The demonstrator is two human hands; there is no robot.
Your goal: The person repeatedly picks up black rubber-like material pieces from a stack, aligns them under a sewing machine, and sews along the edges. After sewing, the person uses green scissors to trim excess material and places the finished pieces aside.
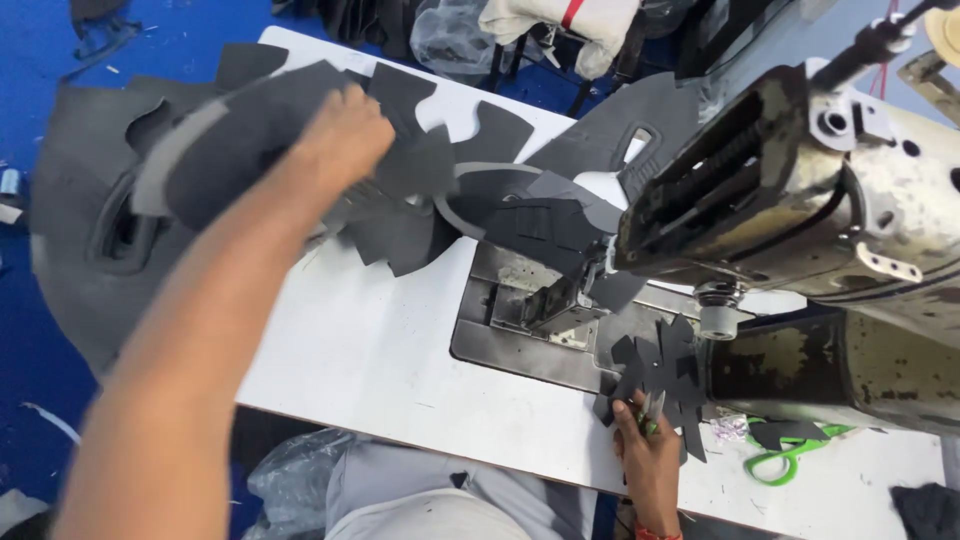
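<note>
A white worktable (pixel 370 350) over a blue floor (pixel 30 40) carries a worn metal sewing machine (pixel 800 200) at right. Upper left, the left hand (pixel 345 135) pinches shut on a dark grey curved fabric piece (pixel 250 130). Lower centre, the right hand (pixel 650 460) grips small black cut pieces (pixel 665 375) beside green-handled scissors (pixel 785 460)
</note>
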